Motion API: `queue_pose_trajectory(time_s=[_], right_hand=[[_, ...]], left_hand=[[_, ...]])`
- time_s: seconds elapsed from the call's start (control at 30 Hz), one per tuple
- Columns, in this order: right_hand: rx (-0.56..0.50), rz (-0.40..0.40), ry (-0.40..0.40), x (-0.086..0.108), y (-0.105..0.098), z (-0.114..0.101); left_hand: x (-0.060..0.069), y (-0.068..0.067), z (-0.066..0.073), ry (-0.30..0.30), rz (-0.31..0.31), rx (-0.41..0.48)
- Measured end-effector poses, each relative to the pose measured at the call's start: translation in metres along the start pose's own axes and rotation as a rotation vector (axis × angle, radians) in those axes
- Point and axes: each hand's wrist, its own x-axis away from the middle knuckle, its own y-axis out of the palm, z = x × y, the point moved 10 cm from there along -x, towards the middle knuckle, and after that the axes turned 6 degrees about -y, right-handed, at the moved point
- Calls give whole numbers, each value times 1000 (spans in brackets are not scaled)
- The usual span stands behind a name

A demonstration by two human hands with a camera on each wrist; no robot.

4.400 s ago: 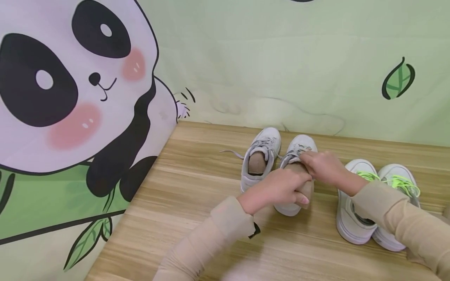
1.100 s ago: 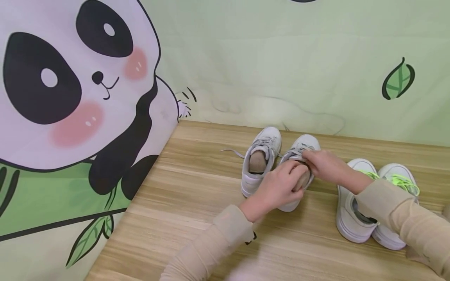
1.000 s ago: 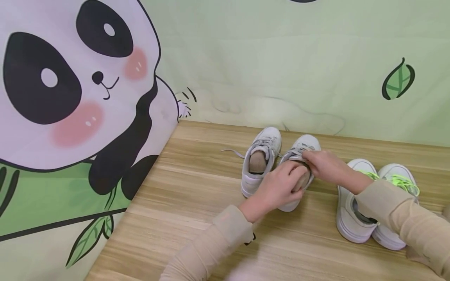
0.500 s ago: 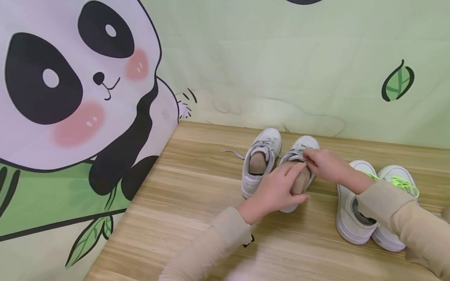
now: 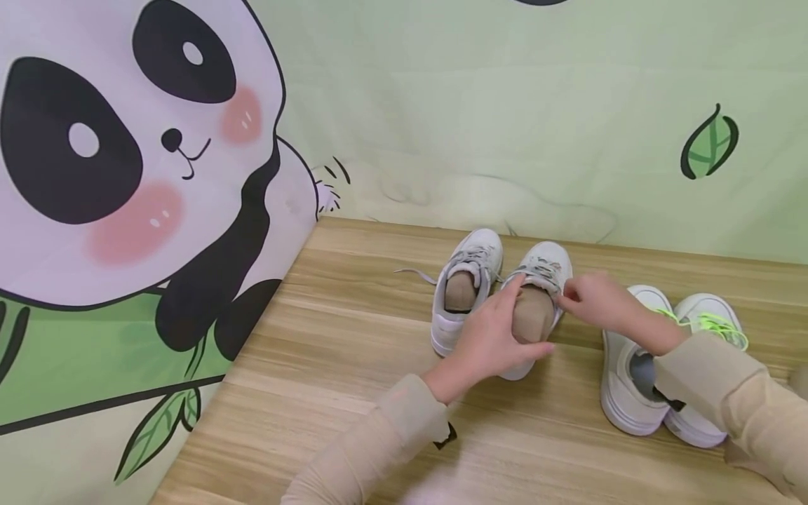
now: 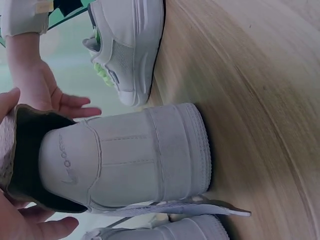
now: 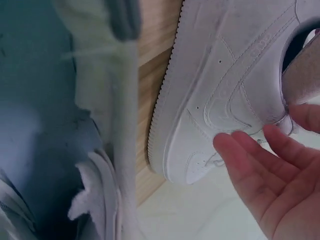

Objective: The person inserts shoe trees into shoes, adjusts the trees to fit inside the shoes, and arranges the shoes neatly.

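In the head view a white sneaker [image 5: 548, 265] with grey laces stands with a tan, rounded insert [image 5: 532, 314] in its opening. My left hand [image 5: 491, 335] is spread beside that insert, with finger and thumb straight and apart. The left wrist view shows the sneaker's heel [image 6: 122, 155] close up, between parts of my left hand [image 6: 37, 225]. At the sneaker's right side is my right hand [image 5: 596, 301], fingers loosely bent and holding nothing. The right wrist view has this hand [image 7: 272, 175] beside the white upper [image 7: 235, 85]; whether it touches is unclear.
The matching sneaker [image 5: 467, 287] stands left, a tan insert [image 5: 461, 291] in it and a loose lace [image 5: 416, 275] on the wood-grain surface [image 5: 353, 294]. White shoes [image 5: 634, 393] with neon-green laces stand right, under my right sleeve. A panda-print backdrop [image 5: 505, 126] rises behind.
The tan insert, longer outside the sneaker before, has gone deeper into its opening. My left hand has loosened from it and spread. My right hand has let go of the tongue area and drawn right.
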Motion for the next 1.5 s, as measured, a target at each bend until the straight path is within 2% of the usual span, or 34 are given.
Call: queue_pose_trajectory(time_s=[0.13, 0.37, 0.5, 0.7, 0.8, 0.9, 1.17, 1.37, 1.43, 1.5], right_hand=[[-22, -48, 1, 3, 9, 1], [-66, -117, 39, 4, 19, 7], [-145, -178, 70, 4, 27, 13], [-354, -280, 205, 6, 44, 22], [-391, -277, 262, 6, 46, 24], [-407, -261, 282, 5, 45, 22], [-410, -254, 284, 5, 44, 20], [-272, -263, 243, 3, 39, 20], [-207, -220, 228, 2, 31, 19], [-164, -144, 214, 1, 20, 17]], left_hand=[[0, 1, -4, -24, -23, 70], [1, 1, -2, -3, -3, 56], [1, 1, -1, 3, -1, 68], [2, -1, 0, 25, 15, 80], [2, -2, 0, 35, 18, 80], [1, -2, 0, 51, 12, 79], [1, -3, 0, 142, 4, 29], [2, -3, -1, 162, 27, -5], [2, -3, -1, 157, 28, -5], [3, -3, -1, 153, 30, -17]])
